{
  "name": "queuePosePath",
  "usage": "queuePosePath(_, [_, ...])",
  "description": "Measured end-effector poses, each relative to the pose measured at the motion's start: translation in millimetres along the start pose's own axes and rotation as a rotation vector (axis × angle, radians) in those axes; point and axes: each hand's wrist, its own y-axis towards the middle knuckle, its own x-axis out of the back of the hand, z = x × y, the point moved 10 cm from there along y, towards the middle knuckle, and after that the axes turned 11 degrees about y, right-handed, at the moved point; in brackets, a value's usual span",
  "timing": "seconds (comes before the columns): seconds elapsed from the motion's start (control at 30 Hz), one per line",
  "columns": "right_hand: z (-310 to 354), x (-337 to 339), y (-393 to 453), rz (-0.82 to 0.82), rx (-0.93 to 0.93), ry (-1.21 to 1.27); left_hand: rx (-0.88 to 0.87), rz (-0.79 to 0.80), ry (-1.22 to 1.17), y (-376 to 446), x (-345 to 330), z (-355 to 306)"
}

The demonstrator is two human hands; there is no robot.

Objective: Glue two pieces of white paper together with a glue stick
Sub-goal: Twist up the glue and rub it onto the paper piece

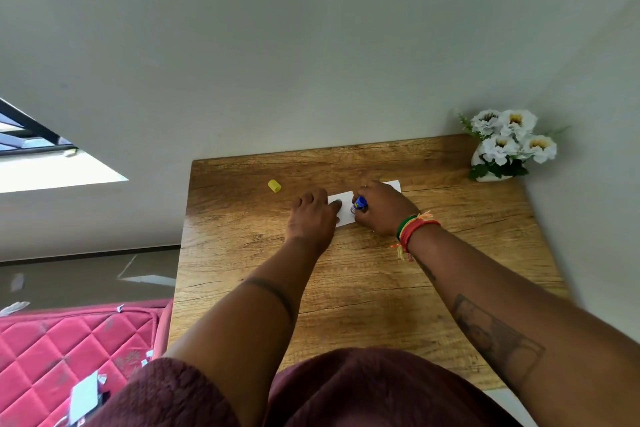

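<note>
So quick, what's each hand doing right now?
Left hand: open, flat, pressing down the paper.
Right hand: closed around the glue stick, tip down on the paper.

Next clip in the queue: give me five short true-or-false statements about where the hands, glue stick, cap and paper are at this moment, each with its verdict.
1. The right hand holds the glue stick against the white paper. True.
2. The yellow cap is on the glue stick. False: it lies on the wooden table, left of both hands.
3. The left hand presses on the paper's left end. True.
4. The flowers stand at the table's near left corner. False: they stand at the far right corner.
5. The left wrist wears the thread bracelets. False: the right wrist does.
</note>
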Motion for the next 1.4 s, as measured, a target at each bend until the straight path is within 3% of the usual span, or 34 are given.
queuePosePath(0.3, [-17, 0, 0, 0.049, -0.157, 0.061, -0.012, 0.041, 0.032, -3, 4, -1])
queuePosePath(0.47, [-46, 17, -6, -0.127, -0.294, 0.346, -0.01, 0.042, 0.056, -2, 5, -3])
queuePosePath(0.6, [-53, 19, -8, -0.179, -0.319, 0.435, 0.018, 0.024, 0.054, 3, 6, -4])
queuePosePath(0.9, [-41, 19, -1, -0.28, -0.239, 0.378, 0.08, -0.027, -0.004, 4, 7, 5])
queuePosePath(1.03, [-36, 14, 5, -0.234, -0.202, 0.352, 0.03, -0.109, -0.021, -1, 12, 9])
queuePosePath(1.4, [-12, 8, 12, -0.155, -0.073, 0.247, -0.011, -0.04, -0.021, -3, -2, 7])
